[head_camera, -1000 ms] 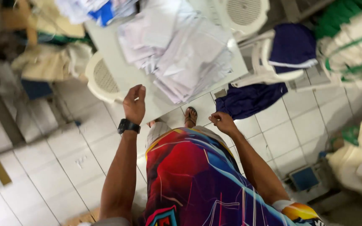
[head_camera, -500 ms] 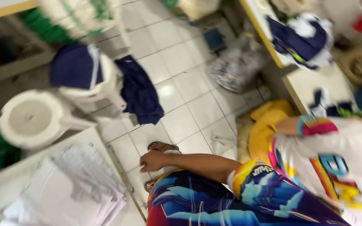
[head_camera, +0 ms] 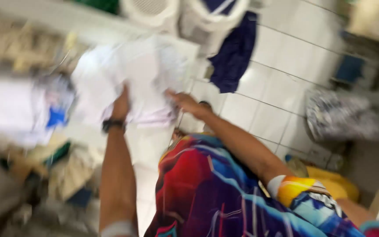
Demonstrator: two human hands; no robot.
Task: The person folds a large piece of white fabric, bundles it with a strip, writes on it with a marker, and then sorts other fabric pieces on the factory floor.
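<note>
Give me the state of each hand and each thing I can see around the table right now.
left hand: resting on the white fabric pile, grip unclear through blur
right hand: at the pile's edge, fingers spread, holding nothing clearly
white fabric pile: heaped loosely on the table
table: white, partly covered by fabric
navy cloth: draped over a white chair, hanging to the floor
wristwatch: worn on the left wrist

Both arms are stretched out forward, pretty blurry though. Left hand (head_camera: pixel 121 105) is up ahead with a dark watch (head_camera: pixel 112 125) on the wrist, forearm running straight back. Right hand (head_camera: pixel 186 103) reaches in from the right, palm down, fingers (head_camera: pixel 172 94) spread loosely; can't tell if either is gripping.
</note>
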